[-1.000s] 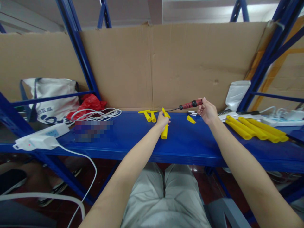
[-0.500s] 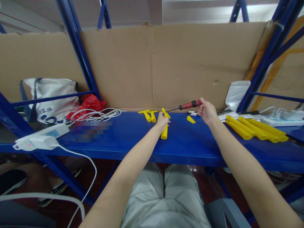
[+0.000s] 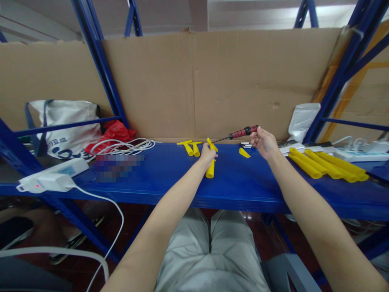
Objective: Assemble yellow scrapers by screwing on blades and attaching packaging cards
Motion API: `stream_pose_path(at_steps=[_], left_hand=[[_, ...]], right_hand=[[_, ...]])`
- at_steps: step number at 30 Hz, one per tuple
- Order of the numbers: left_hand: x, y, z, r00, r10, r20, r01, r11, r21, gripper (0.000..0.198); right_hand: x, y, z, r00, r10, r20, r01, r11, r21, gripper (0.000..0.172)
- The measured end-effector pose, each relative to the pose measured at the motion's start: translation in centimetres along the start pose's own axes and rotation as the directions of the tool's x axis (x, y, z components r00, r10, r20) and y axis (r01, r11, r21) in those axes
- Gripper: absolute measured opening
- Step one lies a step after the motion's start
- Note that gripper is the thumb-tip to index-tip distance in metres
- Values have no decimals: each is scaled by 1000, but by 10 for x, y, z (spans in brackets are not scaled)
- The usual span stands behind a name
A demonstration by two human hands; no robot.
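My left hand point(image 3: 207, 155) is closed around a yellow plastic tube piece point(image 3: 210, 169) lying on the blue shelf point(image 3: 170, 178). My right hand point(image 3: 265, 142) pinches the end of a red-and-black screwdriver point(image 3: 242, 132). Its thin shaft points left and down, with the tip at the top of the yellow piece. Two yellow T-shaped pieces point(image 3: 191, 147) lie just left of my left hand. A small yellow wedge point(image 3: 244, 153) lies between my hands.
Several long yellow tubes point(image 3: 326, 167) lie at the right, by a white bag point(image 3: 303, 120) and white chargers point(image 3: 361, 152). At the left are a coiled white cable point(image 3: 124, 147), a red bag point(image 3: 115, 132), a white tote bag point(image 3: 65, 125) and a power strip point(image 3: 50, 175). Cardboard point(image 3: 194, 81) backs the shelf.
The screwdriver handle has shifted slightly in my right hand's fingers, as if turned. My left hand and the yellow piece have stayed put.
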State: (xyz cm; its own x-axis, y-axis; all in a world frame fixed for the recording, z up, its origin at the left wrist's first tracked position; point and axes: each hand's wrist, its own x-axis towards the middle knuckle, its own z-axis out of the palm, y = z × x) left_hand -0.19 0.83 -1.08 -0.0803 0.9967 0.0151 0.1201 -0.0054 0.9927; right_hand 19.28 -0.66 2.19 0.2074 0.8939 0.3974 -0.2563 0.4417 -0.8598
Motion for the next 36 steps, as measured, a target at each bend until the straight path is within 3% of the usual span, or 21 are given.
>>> stream_pose_path(at_steps=[6,26,36], left_hand=[[0,-1,0,1000,2,-2,-2,1000,1,60],[2,-2,0,1000,21,0,-21,1000,-1,60],[1,-1,1,1000,7,-9,-7,1000,9,60]], right_hand=[[3,3,-1,999,9,-52,-8,1000,18,42],[3,2,-2,999,23,-38,-24,1000,-13,34],[6,8,-4,993,-14,-118,9,999,-38,39]])
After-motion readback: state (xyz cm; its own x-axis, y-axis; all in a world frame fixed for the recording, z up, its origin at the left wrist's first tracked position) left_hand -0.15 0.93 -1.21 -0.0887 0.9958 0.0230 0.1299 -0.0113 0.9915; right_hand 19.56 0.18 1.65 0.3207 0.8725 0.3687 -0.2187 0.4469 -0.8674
